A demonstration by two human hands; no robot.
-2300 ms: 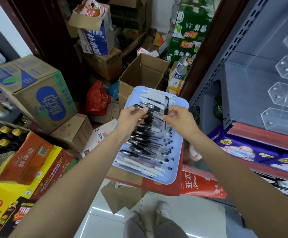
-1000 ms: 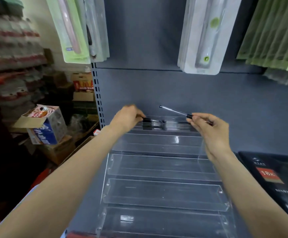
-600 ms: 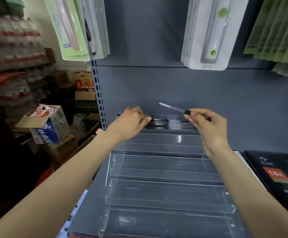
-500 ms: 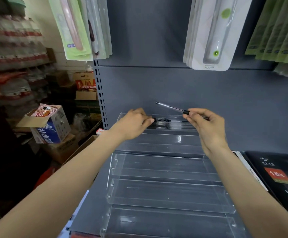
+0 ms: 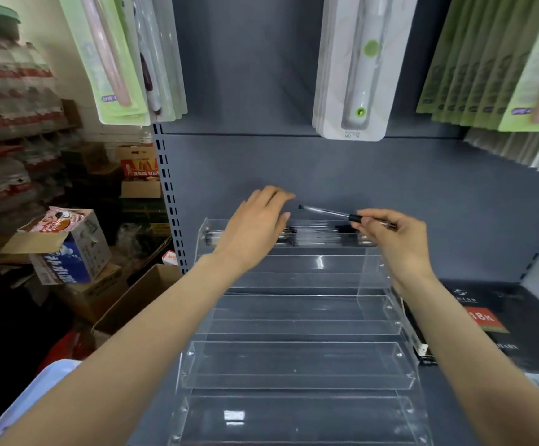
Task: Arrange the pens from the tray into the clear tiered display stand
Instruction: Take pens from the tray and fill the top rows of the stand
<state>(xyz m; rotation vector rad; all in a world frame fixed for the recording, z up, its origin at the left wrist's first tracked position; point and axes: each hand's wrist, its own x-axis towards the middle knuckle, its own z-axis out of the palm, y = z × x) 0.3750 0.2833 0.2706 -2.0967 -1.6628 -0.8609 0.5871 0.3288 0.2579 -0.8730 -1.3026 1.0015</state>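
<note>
Tiers at the front of the clear stand (image 5: 297,365) remain bare. Farther back, the left hand (image 5: 255,230) has lifted off the pens (image 5: 319,235) it laid in the top tier, fingers now relaxed and empty. The right hand (image 5: 397,239) still pinches one pen (image 5: 329,213) just above that tier, so it likely goes in next.

both arms reach forward toward 12 o'clock. the left hand (image 5: 255,225) is flat, fingers straight, palm down. the right hand (image 5: 397,241) has fingers curled, pinching a pen (image 5: 329,213).

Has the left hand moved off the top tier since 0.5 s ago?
Yes. The left hand has lifted slightly, fingers now open over the back edge of the clear tiered display stand, above the pens in the top tier.
</note>
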